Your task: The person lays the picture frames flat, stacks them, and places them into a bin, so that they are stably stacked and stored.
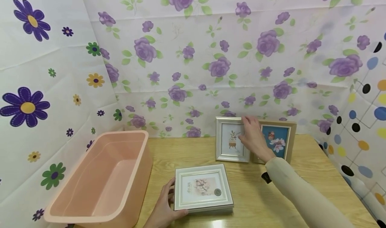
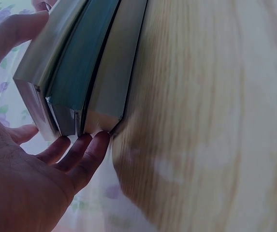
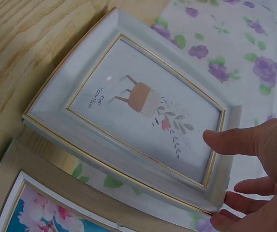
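Note:
A silvery-white picture frame (image 1: 230,137) with a potted-plant print stands upright at the back of the table. My right hand (image 1: 254,138) pinches its upper right corner, the thumb over the front and the fingers behind the edge, as the right wrist view shows. Just to the right, a tan picture frame (image 1: 291,142) with a blue flower picture stands partly behind that forearm. My left hand (image 1: 165,203) holds the near left corner of a stack of picture frames (image 1: 200,187) lying flat. In the left wrist view, its bent fingertips touch the side of the stack (image 2: 87,63).
A deep pink plastic bin (image 1: 144,154) stands at the left of the wood-grain table (image 1: 169,151), close to the left hand. Flower-printed sheets (image 1: 193,70) hang behind the table and on the left. A dotted sheet (image 1: 362,137) borders the right side.

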Motion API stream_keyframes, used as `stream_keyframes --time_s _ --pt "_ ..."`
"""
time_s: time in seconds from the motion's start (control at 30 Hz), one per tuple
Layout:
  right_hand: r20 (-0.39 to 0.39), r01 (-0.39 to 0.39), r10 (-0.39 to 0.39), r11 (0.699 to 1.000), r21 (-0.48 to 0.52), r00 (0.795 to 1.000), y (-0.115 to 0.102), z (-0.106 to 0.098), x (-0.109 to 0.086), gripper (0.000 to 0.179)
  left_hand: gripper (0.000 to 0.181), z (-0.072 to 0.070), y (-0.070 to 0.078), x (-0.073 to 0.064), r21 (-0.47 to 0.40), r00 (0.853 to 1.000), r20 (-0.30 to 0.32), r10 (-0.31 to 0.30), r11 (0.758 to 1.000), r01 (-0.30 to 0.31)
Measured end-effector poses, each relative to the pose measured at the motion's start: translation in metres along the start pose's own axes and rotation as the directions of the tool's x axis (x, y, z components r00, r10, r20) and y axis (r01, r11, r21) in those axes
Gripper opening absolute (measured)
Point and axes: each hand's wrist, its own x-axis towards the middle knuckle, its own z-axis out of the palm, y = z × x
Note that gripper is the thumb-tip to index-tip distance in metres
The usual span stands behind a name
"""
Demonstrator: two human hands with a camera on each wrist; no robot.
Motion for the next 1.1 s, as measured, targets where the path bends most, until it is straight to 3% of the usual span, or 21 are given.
stream_keyframes --time_s 0.1,0.17,0.3,0.47,0.8,1.1 --pt "-0.019 0.018 -0.019 0.999 -0.031 1.0 -0.001 0.002 -0.001 0.075 0.125 0.0 0.0 0.0 0.002 1.0 -0.001 -0.003 1.0 0.003" --pt "0.005 -0.016 0.016 0.998 -0.063 1.0 -0.023 -0.011 -0.005 0.072 0.125 0.0 0.0 0.0 0.003 1.0 -0.002 -0.006 1.0 0.006" --pt "0.035 -0.052 0.054 0.996 -0.075 0.998 -0.029 -0.016 -0.006 0.066 0.125 -0.001 0.0 0.0 0.002 1.0 -0.005 -0.003 1.0 0.003" --pt "0.085 -0.09 0.09 0.996 -0.003 0.992 -0.024 -0.02 -0.002 0.063 0.124 0.0 0.0 0.001 0.003 1.0 -0.006 0.001 1.0 -0.001" --pt "0.185 -0.07 0.056 0.995 0.071 0.981 -0.004 -0.028 -0.001 0.07 0.124 0.0 0.0 0.0 0.012 1.0 0.001 -0.012 1.0 0.012" --pt "0.128 -0.061 0.045 0.991 0.123 0.991 -0.004 -0.033 -0.007 0.053 0.125 -0.001 0.001 -0.002 0.029 1.0 0.004 -0.012 1.0 0.011"
